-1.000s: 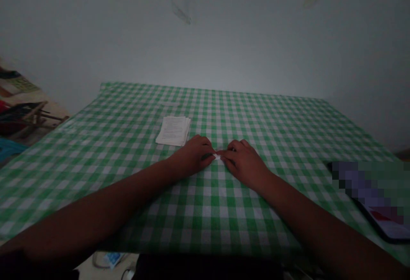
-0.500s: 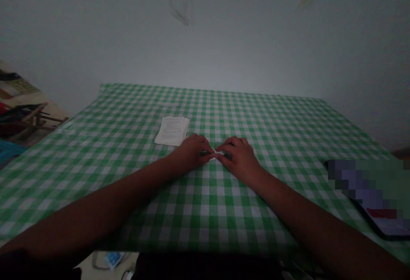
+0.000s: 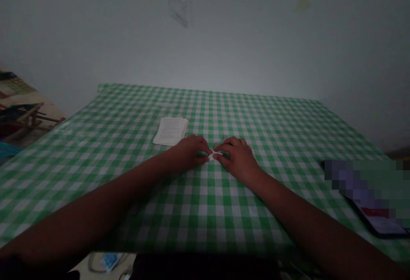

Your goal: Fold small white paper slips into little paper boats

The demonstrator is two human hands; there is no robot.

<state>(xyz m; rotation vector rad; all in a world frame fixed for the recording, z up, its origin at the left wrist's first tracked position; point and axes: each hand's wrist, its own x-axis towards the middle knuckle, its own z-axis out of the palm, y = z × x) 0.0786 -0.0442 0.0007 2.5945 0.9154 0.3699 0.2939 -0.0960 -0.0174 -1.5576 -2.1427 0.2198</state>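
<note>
Small white paper point(image 3: 215, 156) pinched between my left grip point(image 3: 188, 154) and right grip point(image 3: 237, 158), fingertips pressed in from both sides, over the green gingham desk point(image 3: 288, 143). Stack of paper slips point(image 3: 169, 131) just beyond left grip; phone point(image 3: 381, 224) well off right.

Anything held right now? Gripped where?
Yes: the left hand and right hand together pinch a small white paper piece, one hand at each end. It is too small to tell more.
</note>
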